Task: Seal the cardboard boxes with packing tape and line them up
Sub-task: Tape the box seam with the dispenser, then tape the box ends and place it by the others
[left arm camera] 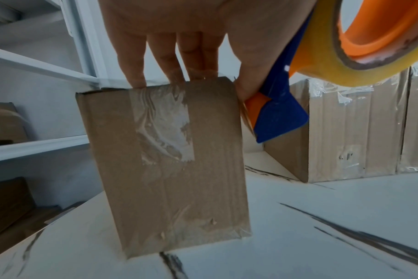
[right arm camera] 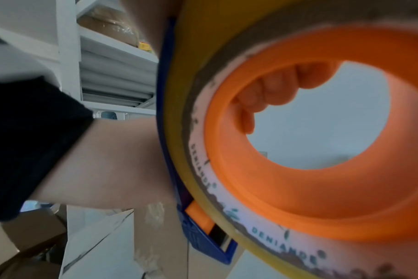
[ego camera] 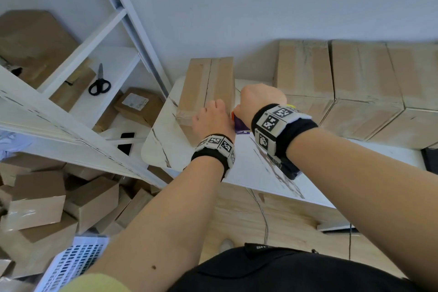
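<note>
At the far left stands a white metal shelf unit (ego camera: 71,111) with black-handled scissors (ego camera: 99,83) lying on one shelf, and loose brown cartons (ego camera: 47,197) heaped on the floor beneath it. Right of that, the cardboard box (ego camera: 206,92) sits at the left end of the white, dark-veined surface (ego camera: 256,173). It is a plain brown, matte, oblong carton, its long axis running away from the person toward the wall. A centre seam runs lengthwise along its top, and a wrinkled strip of clear glossy tape comes down over its near end face. The left hand (ego camera: 211,118) rests on the near top edge, its fingers (left arm camera: 134,62) straight and close together, tips pressing the tape at the rim while the thumb lies along the right edge. Just beside it, at the box's near right corner, the right hand (ego camera: 260,99) grips a tape dispenser (left arm camera: 282,113) with a blue plastic frame and an orange hub, carrying a yellowish roll of packing tape (left arm camera: 322,49); its fingers (right arm camera: 270,90) are curled through the hub. Farther right, a row of sealed boxes (ego camera: 355,87) stands against the wall, touching side by side, their taped tops scuffed.
</note>
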